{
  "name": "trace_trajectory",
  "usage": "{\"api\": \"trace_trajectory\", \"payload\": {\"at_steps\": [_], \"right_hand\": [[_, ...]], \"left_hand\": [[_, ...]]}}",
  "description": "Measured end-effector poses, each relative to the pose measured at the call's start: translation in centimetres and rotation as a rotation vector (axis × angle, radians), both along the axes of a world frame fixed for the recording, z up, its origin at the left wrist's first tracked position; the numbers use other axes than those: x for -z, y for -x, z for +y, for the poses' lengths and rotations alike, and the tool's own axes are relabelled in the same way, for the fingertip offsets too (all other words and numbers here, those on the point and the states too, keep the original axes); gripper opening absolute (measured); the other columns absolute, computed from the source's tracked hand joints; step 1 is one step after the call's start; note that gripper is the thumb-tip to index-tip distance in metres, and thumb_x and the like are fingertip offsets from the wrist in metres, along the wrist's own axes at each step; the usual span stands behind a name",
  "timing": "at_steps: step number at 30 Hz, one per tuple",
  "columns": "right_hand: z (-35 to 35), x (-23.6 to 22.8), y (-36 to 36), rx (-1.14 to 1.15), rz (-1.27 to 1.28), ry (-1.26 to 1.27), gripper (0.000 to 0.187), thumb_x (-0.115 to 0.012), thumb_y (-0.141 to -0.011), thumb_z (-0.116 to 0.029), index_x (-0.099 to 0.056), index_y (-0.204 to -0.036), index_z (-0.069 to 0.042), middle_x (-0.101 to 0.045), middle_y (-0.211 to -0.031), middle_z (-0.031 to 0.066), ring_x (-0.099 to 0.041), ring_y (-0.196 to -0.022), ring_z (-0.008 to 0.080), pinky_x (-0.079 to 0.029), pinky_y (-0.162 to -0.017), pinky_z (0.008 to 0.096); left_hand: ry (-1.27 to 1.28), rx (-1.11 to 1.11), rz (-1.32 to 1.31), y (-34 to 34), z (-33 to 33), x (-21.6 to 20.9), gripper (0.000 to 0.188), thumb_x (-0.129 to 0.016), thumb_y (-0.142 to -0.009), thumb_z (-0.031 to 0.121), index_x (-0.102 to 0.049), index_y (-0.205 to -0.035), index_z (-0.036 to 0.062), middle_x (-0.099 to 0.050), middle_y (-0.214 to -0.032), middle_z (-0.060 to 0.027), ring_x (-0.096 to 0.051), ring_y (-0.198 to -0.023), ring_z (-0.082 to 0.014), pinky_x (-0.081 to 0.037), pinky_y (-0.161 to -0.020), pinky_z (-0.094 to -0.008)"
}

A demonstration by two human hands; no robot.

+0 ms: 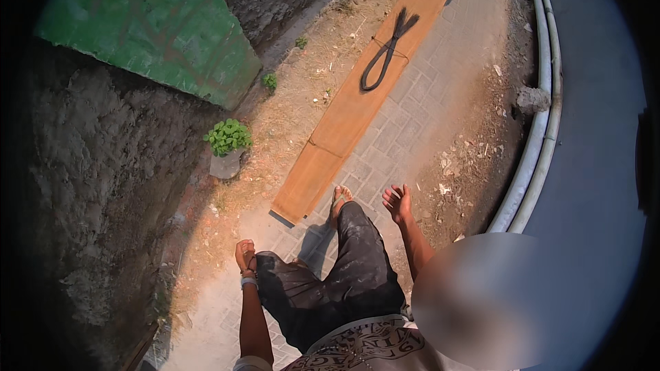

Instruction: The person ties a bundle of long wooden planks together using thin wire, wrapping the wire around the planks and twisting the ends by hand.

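A long brown stack of boards (342, 113) lies lengthwise on the paving ahead of me, with thin ties around it. On top rests a looped bundle of black wire or cord (386, 55), its ends splayed at the far side. My right hand (398, 204) is held out to the right of the boards' near end, empty, its fingers apart and slightly bent. Beside my left thigh hangs my left hand (245, 256), its fingers loosely curled with nothing visible in them. A band circles that wrist. Neither hand touches the boards.
Grey block paving (375, 165) runs under my feet. Along the right side curve pale metal pipes (540, 137), with rubble and dry soil beside them. To the left stand a rough wall (103, 185), a green painted slab (158, 34) and a leafy plant (227, 137).
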State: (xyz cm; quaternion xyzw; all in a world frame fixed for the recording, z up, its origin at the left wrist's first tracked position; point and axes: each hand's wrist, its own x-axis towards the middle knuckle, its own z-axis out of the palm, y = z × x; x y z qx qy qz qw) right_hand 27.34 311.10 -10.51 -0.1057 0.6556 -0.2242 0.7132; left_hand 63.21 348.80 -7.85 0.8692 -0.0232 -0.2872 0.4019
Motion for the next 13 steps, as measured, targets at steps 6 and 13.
{"api": "trace_trajectory", "payload": {"at_steps": [6,13], "right_hand": [[-7.7,23.3,-5.0,0.191,0.12,-0.085,0.056,-0.037,-0.089,-0.059,-0.049,-0.12,-0.014,-0.057,-0.109,0.0088,-0.054,-0.096,0.0223,-0.041,-0.085,0.0392],[-9.6,34.8,-13.4,0.304,-0.141,0.032,0.07,-0.029,-0.093,-0.058,-0.035,-0.137,-0.004,-0.049,-0.128,0.0148,-0.048,-0.113,0.0229,-0.034,-0.098,0.0355]], "left_hand": [[-0.125,0.388,0.241,-9.7,-20.7,19.9,0.041,-0.052,-0.091,0.036,-0.056,-0.111,0.0004,-0.061,-0.094,-0.0082,-0.057,-0.085,-0.017,-0.045,-0.077,-0.0296],[-0.027,0.766,0.674,-10.9,-39.1,40.7,0.073,-0.034,-0.09,0.062,-0.048,-0.128,0.0016,-0.054,-0.12,-0.0126,-0.049,-0.113,-0.0256,-0.032,-0.1,-0.0348]]}}
